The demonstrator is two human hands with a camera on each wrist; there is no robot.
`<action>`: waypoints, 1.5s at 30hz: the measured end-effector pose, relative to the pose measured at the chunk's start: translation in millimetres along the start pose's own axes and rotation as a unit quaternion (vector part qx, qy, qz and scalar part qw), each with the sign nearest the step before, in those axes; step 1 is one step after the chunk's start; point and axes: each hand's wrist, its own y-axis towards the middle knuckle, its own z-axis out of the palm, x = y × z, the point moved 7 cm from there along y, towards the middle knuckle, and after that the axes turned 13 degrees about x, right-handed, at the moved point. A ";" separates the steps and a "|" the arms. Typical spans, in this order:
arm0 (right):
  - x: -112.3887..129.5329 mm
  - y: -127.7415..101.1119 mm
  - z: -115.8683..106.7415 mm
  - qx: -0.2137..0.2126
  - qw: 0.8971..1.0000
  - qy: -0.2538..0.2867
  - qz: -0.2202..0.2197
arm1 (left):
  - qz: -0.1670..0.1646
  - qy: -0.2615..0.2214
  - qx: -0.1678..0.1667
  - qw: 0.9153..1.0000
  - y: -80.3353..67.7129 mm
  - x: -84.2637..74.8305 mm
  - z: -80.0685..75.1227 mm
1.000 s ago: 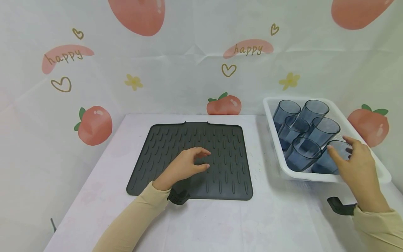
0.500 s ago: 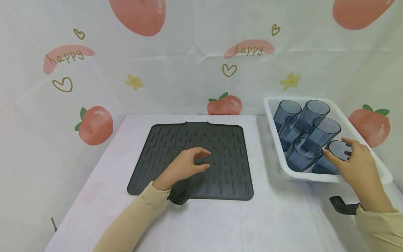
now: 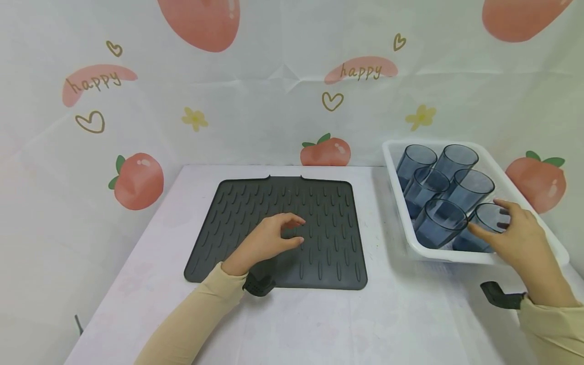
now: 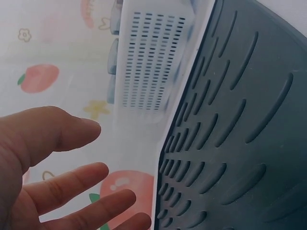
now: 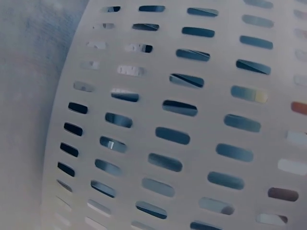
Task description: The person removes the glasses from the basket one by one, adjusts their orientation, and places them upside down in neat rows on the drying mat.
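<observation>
From the head view, your right hand (image 3: 520, 238) curls round the nearest glass (image 3: 484, 228) in the white basket (image 3: 456, 256) at the worktop's (image 3: 401, 314) right, while your left hand (image 3: 269, 241) rests over the dark mat (image 3: 283, 233), fingers loosely bent, holding nothing. The left wrist view shows relaxed fingers (image 4: 72, 191) beside the mat (image 4: 240, 143). The right wrist view shows only the basket's slotted wall (image 5: 192, 120).

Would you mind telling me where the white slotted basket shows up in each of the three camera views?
Head: the white basket sits at right, holding blue cups, the right hand at the nearest cup.
Left wrist: its slotted wall is at top centre, beyond the dark mat.
Right wrist: its slotted wall fills nearly the whole picture.
Shared landmark: the rows of slots.
</observation>
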 end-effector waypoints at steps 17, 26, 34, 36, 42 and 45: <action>-3.9 1.5 -3.8 0.025 0.999 -0.018 -0.018 | -0.010 0.012 -0.005 1.000 0.2 2.3 -0.2; 2.6 -3.3 -10.3 0.020 1.000 -0.014 -0.019 | -0.003 0.009 -0.007 1.000 0.9 2.4 -1.8; 2.5 -8.9 -17.5 0.016 1.000 -0.002 0.007 | -0.002 0.012 -0.006 1.000 2.2 2.1 -2.3; 1.5 -10.6 -20.3 0.010 1.000 0.003 0.014 | -0.001 0.011 -0.006 1.000 2.4 2.2 -2.4; 4.8 -17.6 -29.5 0.001 0.999 0.015 0.036 | 0.000 0.009 -0.005 1.000 1.9 1.3 -2.3; 8.5 -22.9 -35.0 -0.008 0.998 0.036 0.045 | 0.001 0.007 -0.003 1.000 2.0 0.6 -2.1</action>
